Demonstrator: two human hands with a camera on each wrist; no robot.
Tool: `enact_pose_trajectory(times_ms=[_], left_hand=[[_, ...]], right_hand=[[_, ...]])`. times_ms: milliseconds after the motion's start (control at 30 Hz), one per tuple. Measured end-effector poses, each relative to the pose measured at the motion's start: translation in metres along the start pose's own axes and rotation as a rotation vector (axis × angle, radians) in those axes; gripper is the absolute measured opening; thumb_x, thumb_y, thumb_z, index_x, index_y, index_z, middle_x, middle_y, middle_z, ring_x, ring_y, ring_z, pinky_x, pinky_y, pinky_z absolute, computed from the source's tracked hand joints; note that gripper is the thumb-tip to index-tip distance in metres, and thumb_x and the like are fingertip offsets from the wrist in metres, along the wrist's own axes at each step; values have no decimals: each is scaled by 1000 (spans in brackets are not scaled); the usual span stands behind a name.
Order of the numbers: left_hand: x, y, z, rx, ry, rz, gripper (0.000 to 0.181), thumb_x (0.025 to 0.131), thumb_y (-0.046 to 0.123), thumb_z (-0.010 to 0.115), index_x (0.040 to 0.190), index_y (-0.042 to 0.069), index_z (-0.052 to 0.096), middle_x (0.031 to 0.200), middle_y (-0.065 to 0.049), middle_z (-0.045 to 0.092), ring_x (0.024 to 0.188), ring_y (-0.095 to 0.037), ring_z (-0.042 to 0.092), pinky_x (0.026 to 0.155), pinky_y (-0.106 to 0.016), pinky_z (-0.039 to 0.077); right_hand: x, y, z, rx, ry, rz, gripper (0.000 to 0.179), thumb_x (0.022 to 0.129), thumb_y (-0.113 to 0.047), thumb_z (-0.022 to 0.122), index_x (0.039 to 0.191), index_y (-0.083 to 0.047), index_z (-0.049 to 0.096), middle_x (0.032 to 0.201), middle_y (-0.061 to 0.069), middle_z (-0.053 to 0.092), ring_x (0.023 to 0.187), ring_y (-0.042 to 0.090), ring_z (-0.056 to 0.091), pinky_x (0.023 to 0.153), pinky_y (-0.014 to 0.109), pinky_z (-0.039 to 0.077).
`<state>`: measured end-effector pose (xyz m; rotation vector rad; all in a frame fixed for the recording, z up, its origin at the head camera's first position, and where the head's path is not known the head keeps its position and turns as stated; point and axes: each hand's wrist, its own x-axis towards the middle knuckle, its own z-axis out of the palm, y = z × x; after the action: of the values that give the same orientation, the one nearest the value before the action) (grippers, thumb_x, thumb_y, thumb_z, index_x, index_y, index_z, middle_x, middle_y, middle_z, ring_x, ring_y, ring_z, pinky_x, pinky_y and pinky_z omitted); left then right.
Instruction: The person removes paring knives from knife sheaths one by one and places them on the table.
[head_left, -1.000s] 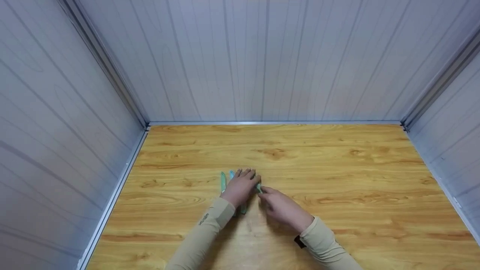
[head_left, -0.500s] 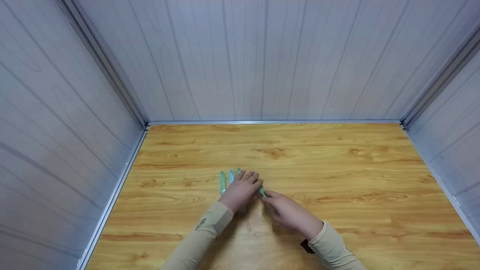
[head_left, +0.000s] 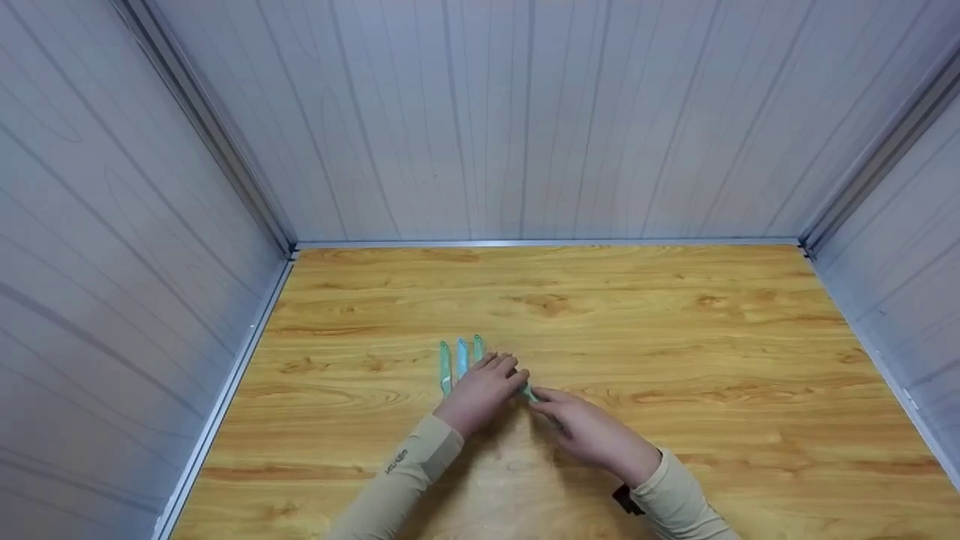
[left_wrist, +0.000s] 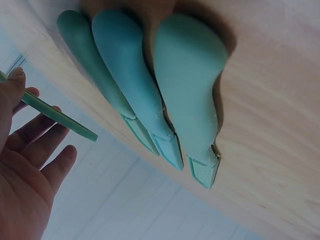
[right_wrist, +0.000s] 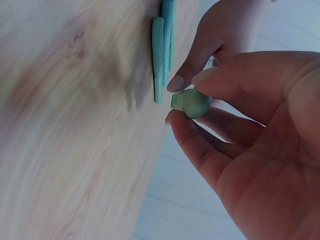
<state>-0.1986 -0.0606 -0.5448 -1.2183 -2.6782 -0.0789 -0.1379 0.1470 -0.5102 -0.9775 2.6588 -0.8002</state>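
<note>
"Green, the held piece (head_left: 529, 394): where does it lie?"

"Between the left hand (head_left: 484, 390) and the right hand (head_left: 592, 431), apparently raised off the wooden table (head_left: 690, 360)."

"And the grips?"

"The right thumb and fingers pinch its rounded end; the left thumb presses a slim green strip (left_wrist: 65, 120) against the fingers behind it. The strip is taken to belong to the same piece, though any join is hidden."

"What lies alongside?"

"Three similar pieces, side by side: a left green piece (head_left: 445, 364), a blue piece (head_left: 462, 354) and a right green piece (head_left: 478, 347), their lower parts masked by the left hand in the head view."

"What might fail?"

"Chiefly the hold. The rounded end looks smooth, so a twist could turn it out of the right pinch; an uneven pull would probably defeat the weaker grip and drop the piece. A low sweep of the left wrist could also knock the right green piece askew. Whether the strip bears an edge cannot be told; if so, fingertips along it are at risk."
</note>
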Motion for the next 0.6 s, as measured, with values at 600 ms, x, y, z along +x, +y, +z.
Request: enact_pose_trajectory(times_ms=[600], left_hand=[[-4, 8, 3, -52, 121, 10, 13, 92, 13, 64, 104, 15, 61, 98, -3, 51, 98, -21, 55, 93, -35, 45]], right_hand=[[-15, 3, -1, -5, 29, -48, 43, 88, 13, 48, 131, 5, 54, 142, 19, 44, 128, 33, 43, 102, 44, 39]])
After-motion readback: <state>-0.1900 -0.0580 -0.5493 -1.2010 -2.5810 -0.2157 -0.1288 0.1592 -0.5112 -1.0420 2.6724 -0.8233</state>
